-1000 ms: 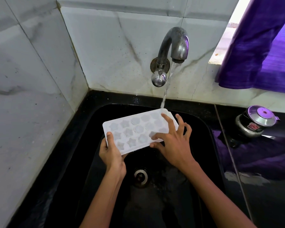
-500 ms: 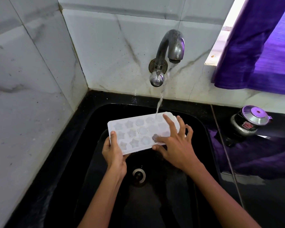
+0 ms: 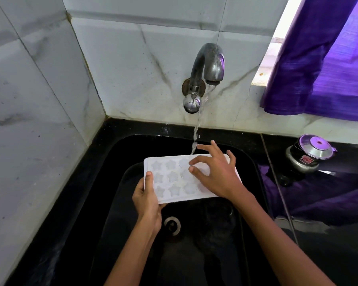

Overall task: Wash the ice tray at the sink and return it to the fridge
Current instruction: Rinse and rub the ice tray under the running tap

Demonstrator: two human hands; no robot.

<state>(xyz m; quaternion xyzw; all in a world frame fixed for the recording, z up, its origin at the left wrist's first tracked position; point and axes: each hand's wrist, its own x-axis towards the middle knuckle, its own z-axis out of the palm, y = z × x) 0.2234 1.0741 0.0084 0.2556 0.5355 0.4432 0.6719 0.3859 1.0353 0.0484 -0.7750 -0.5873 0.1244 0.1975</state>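
One black sink [image 3: 120,153] set in a corner of marble-tiled walls, one drain [image 3: 172,225] at the bottom. One purple curtain [image 3: 327,58] upper right. One metal tap [image 3: 207,69] on the back wall, running; stream [image 3: 196,131] lands at the far edge of the tray. One small steel pot [image 3: 310,153] with lid on the black counter at right.

One white ice tray [image 3: 170,182] held over the sink, above the drain, roughly level, cavities up. Star and round cavities in three rows; nine visible, rest hidden under the hand.

Two bare hands. Left hand [image 3: 147,200] grips the tray's near-left corner, thumb on top of the rim, fingers curled beneath. Right hand [image 3: 217,174] spread over the tray's right half, fingers loosely bent, fingertips [image 3: 191,163] touching the cavities, holding nothing.

Versus half a second back: right hand now shifted toward the tray's far edge, index finger lifted nearer the stream. Left grip unchanged. Stream landing point still at the far edge. Tray sits a bit more square to the view; pot, curtain and tap same places.
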